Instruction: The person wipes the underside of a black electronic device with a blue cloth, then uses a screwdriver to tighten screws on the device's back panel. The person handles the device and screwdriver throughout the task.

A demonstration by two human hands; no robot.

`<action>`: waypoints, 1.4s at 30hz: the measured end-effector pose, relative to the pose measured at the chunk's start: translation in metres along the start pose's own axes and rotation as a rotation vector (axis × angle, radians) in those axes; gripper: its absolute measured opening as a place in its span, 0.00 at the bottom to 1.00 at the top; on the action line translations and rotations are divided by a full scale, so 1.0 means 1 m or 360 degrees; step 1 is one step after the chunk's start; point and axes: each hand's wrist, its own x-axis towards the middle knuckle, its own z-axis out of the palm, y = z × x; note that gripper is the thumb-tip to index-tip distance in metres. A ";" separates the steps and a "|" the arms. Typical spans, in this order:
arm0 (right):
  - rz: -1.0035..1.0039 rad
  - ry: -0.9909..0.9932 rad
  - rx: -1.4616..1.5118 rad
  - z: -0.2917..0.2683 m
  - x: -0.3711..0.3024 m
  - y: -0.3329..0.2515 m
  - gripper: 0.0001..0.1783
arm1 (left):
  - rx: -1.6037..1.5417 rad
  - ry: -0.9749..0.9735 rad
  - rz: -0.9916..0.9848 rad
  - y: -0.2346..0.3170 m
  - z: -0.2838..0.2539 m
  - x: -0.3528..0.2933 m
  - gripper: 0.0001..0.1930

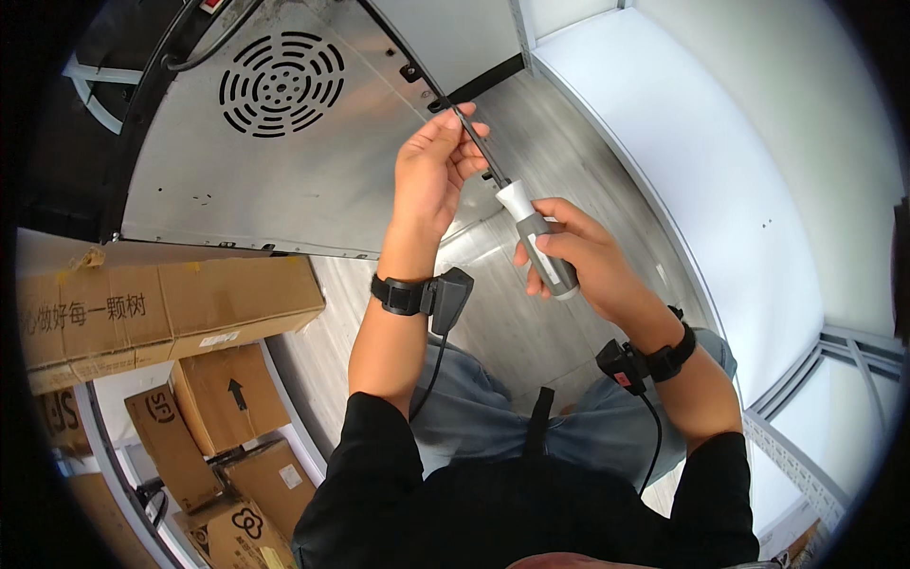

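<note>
A screwdriver with a grey and white handle [548, 254] is gripped in my right hand [590, 254]. Its long dark shaft [485, 152] points up and left toward the edge of a large metal panel [313, 185]. My left hand [444, 166] pinches around the shaft near its tip, close to that edge. The fingers hide the tip, so I cannot tell whether it meets a screw. Round slotted vents [282, 85] are cut into the panel, and small black fittings [409, 73] sit along its right edge.
Stacked cardboard boxes [232, 394] fill a shelf at lower left, with a long carton [180, 308] above them. A white shelf [701, 142] curves along the right side. Grey wood-look floor [559, 123] lies between it and the panel. A black cable [213, 47] crosses the panel's top left.
</note>
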 end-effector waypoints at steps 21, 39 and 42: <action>-0.0229 -0.0017 0.0415 0.027 0.025 0.014 0.27 | -0.0277 -0.0010 -0.0007 0.013 -0.014 0.010 0.14; -0.0266 0.0403 -0.0416 0.046 0.021 0.001 0.28 | 0.0013 -0.0007 0.0006 0.016 -0.006 0.001 0.14; -0.0236 0.0353 -0.0304 0.047 0.023 0.003 0.27 | 0.0015 -0.0003 0.0039 0.013 -0.008 0.003 0.14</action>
